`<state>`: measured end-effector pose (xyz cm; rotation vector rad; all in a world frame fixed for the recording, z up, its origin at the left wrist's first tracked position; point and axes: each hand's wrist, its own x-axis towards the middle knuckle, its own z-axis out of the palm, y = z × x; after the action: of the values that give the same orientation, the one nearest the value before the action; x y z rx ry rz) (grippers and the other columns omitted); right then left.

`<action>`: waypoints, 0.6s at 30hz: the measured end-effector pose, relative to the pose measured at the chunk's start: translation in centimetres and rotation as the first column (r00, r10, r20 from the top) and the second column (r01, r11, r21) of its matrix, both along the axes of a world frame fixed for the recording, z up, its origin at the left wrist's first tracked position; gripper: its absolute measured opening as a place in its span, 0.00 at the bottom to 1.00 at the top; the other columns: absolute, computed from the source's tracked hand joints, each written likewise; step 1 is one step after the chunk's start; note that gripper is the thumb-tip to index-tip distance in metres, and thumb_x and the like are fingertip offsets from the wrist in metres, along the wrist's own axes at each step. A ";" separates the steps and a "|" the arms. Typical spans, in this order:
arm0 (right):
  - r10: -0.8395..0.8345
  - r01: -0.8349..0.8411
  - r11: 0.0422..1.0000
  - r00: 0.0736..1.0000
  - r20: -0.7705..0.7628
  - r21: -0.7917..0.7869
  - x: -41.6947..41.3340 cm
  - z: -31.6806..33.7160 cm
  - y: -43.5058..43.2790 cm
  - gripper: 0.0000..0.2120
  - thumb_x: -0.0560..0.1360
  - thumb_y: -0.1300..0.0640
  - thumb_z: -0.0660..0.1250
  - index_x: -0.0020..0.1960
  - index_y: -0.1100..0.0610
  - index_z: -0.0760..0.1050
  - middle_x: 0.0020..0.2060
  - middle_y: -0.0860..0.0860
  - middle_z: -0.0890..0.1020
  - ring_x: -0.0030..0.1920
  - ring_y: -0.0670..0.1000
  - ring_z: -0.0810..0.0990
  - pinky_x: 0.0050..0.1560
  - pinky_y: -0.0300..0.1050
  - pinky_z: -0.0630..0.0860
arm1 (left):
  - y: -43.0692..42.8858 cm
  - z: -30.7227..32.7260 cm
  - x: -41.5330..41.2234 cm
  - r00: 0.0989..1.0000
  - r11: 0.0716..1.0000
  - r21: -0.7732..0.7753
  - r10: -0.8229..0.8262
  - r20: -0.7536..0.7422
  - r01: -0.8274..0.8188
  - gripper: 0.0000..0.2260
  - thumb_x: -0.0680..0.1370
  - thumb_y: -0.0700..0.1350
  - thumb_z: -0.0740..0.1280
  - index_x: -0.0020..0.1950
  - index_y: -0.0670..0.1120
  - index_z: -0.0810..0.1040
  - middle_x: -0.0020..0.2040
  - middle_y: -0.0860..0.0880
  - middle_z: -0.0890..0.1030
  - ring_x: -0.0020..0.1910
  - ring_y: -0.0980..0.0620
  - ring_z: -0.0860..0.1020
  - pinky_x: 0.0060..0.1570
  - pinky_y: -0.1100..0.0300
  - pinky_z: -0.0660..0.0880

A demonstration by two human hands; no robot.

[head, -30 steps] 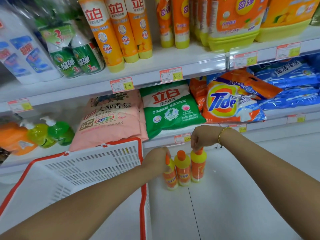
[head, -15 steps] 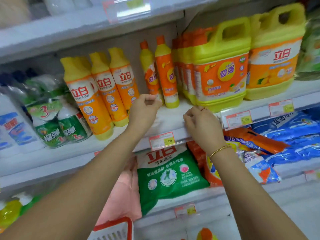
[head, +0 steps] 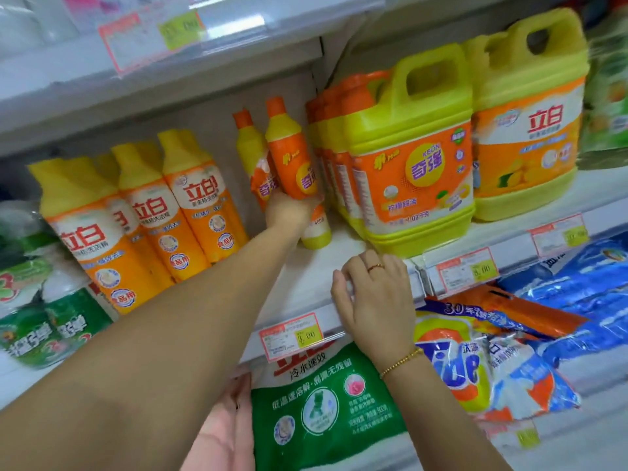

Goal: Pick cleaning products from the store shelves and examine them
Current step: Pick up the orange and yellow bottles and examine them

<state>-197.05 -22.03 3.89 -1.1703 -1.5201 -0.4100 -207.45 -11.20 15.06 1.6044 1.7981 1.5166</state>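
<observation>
Your left hand [head: 289, 212] is wrapped around the lower body of a slim orange dish-soap bottle [head: 294, 164], thumb on one side and fingers hidden behind it. The bottle tilts with its orange cap leaning left, and whether its base is touching the shelf [head: 316, 266] cannot be told. Gripping low on the body keeps the printed label facing you, which suits reading it. A second slim bottle [head: 251, 154] stands just behind it, and the big yellow jugs [head: 407, 158] crowd close on the right, so the tilt probably helps you clear them. Your right hand [head: 373, 300] holds nothing; it rests loosely spread on the shelf's front edge, likely steadying you. The taller orange bottles [head: 190, 205] stand apart to the left.
</observation>
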 end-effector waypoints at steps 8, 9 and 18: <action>0.184 -0.190 0.977 0.981 -0.064 -0.094 1.1 0.7 -0.9 0.14 0.76 0.48 0.59 0.38 0.56 0.74 0.35 0.50 0.74 0.41 0.51 0.70 0.45 0.43 0.62 | -8.6 0.6 -2.2 0.977 0.978 0.050 -0.206 0.046 0.204 0.26 0.66 0.35 0.78 0.61 0.38 0.75 0.54 0.43 0.82 0.46 0.53 0.82 0.49 0.59 0.79; 0.232 -0.244 0.958 0.968 -0.092 -0.147 1.5 0.9 -1.1 0.14 0.75 0.46 0.59 0.40 0.55 0.75 0.37 0.49 0.75 0.43 0.52 0.71 0.45 0.42 0.61 | -10.2 0.7 -2.5 0.969 0.967 0.062 -0.248 -0.009 0.248 0.25 0.65 0.33 0.78 0.59 0.39 0.75 0.50 0.45 0.82 0.41 0.60 0.81 0.45 0.66 0.78; 0.553 -0.596 0.789 0.795 -0.250 -0.149 -0.5 5.1 -8.9 0.27 0.69 0.40 0.68 0.64 0.45 0.64 0.58 0.41 0.69 0.58 0.34 0.67 0.55 0.20 0.60 | -23.7 4.8 -5.6 0.925 0.931 0.180 -0.264 -0.272 0.319 0.24 0.62 0.42 0.81 0.55 0.46 0.77 0.46 0.60 0.80 0.46 0.66 0.79 0.44 0.71 0.75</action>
<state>-197.60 -30.91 9.03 -0.8127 -1.6858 0.2941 -213.05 -34.92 19.83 2.1425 1.4481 1.4714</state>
